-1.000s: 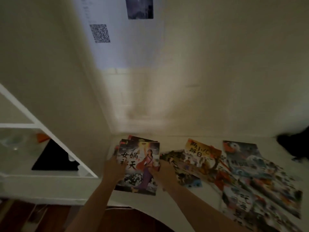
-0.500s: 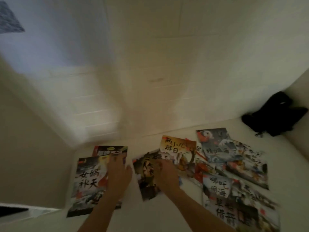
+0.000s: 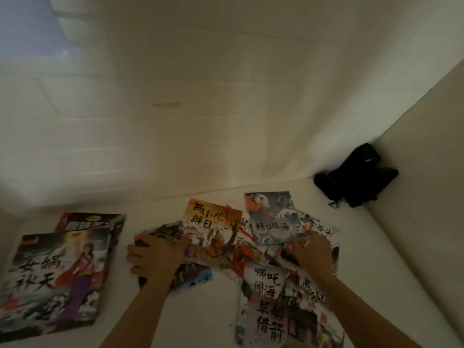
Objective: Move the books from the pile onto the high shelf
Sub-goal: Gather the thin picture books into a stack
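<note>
Several thin picture books (image 3: 273, 249) lie spread and overlapping on the white shelf surface (image 3: 206, 310). My left hand (image 3: 155, 257) rests on a dark-covered book (image 3: 190, 275) at the spread's left end, fingers curled at its left edge. My right hand (image 3: 310, 252) lies on the books at the right side of the spread, and its fingertips are blurred. Apart at the far left, a book with a robed figure on its cover (image 3: 55, 282) lies flat on top of another book (image 3: 93, 222).
A black bundled object (image 3: 356, 182) sits in the back right corner where the white side wall (image 3: 414, 197) meets the back wall. The back wall (image 3: 226, 109) rises just behind the books.
Both hands let go of the robed-figure book, which now lies at the left. My left hand moved onto the dark book, my right hand went further right across the spread. The view swung right.
</note>
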A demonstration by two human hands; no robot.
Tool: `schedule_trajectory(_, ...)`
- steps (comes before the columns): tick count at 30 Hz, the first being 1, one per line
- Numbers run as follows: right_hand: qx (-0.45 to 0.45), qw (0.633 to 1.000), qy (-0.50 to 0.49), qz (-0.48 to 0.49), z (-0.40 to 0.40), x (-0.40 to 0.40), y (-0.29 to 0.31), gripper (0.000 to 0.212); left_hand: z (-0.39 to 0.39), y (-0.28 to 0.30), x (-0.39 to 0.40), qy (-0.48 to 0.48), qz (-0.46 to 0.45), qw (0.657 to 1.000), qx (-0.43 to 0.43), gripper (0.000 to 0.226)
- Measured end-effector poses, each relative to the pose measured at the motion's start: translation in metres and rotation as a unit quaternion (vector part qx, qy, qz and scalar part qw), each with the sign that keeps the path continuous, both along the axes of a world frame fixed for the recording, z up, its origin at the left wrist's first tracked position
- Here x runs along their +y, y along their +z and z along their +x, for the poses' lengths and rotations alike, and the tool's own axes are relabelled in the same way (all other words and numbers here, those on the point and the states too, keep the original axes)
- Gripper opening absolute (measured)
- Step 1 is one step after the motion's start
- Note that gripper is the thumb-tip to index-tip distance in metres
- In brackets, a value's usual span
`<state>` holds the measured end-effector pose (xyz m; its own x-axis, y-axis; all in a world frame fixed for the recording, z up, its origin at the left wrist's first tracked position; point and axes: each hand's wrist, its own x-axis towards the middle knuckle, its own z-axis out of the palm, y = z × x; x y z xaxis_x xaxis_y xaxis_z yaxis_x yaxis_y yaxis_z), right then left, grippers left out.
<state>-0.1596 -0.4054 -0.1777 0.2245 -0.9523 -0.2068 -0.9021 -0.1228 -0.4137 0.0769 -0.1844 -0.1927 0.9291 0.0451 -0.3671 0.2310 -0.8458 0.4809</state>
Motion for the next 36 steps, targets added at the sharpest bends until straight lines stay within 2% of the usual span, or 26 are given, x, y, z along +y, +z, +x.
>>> schedule_trajectory(4,0.052,0.998,-0.021,0.029,0.009,-0.027,-0.01,0.083,0.003,-0.002,-0.026,-0.042,0.035,0.998,0.011,0.125)
schedule_trajectory(8,0.032,0.998,-0.034,0.035,0.018,-0.028,-0.017,0.09,0.02,0.001,-0.026,-0.053,0.044,0.997,0.027,0.137)
schedule_trajectory(10,0.011,0.997,-0.055,0.05,0.021,-0.03,-0.022,0.091,0.035,0.006,-0.018,-0.055,0.031,0.997,0.046,0.132)
schedule_trajectory(13,-0.052,0.988,-0.09,0.118,0.025,-0.032,-0.017,0.064,0.05,0.015,-0.006,-0.124,-0.027,0.99,0.054,0.095)
schedule_trajectory(16,-0.108,0.984,-0.077,0.12,0.02,-0.03,-0.001,0.023,0.054,0.04,-0.004,-0.22,-0.001,0.975,0.022,0.065)
schedule_trajectory(20,-0.162,0.971,-0.162,0.064,-0.026,-0.03,0.016,0.019,0.051,0.101,-0.021,-0.304,-0.015,0.948,-0.087,0.048)
schedule_trajectory(24,-0.089,0.979,-0.175,0.058,-0.075,-0.024,0.015,0.018,0.034,0.165,-0.046,-0.367,-0.077,0.91,-0.178,0.043)
schedule_trajectory(25,-0.066,0.981,-0.174,0.062,-0.08,-0.023,0.013,0.022,0.029,0.176,-0.053,-0.376,-0.104,0.904,-0.176,0.044)
schedule_trajectory(27,-0.025,0.978,-0.192,0.08,-0.084,-0.024,0.008,0.06,0.02,0.184,-0.069,-0.396,-0.172,0.892,-0.135,0.043)
schedule_trajectory(30,-0.009,0.973,-0.205,0.109,-0.078,-0.026,0.007,0.105,0.006,0.156,-0.097,-0.405,-0.237,0.883,0.017,0.043)
schedule_trajectory(32,-0.004,0.97,-0.216,0.11,-0.071,-0.024,0.008,0.114,-0.002,0.115,-0.106,-0.4,-0.22,0.884,0.097,0.042)
schedule_trajectory(33,-0.001,0.969,-0.22,0.111,-0.068,-0.024,0.007,0.113,-0.005,0.092,-0.105,-0.41,-0.19,0.885,0.11,0.043)
schedule_trajectory(36,0.015,0.965,-0.224,0.137,-0.062,-0.025,-0.002,0.103,-0.006,0.037,-0.089,-0.431,-0.099,0.894,0.067,0.052)
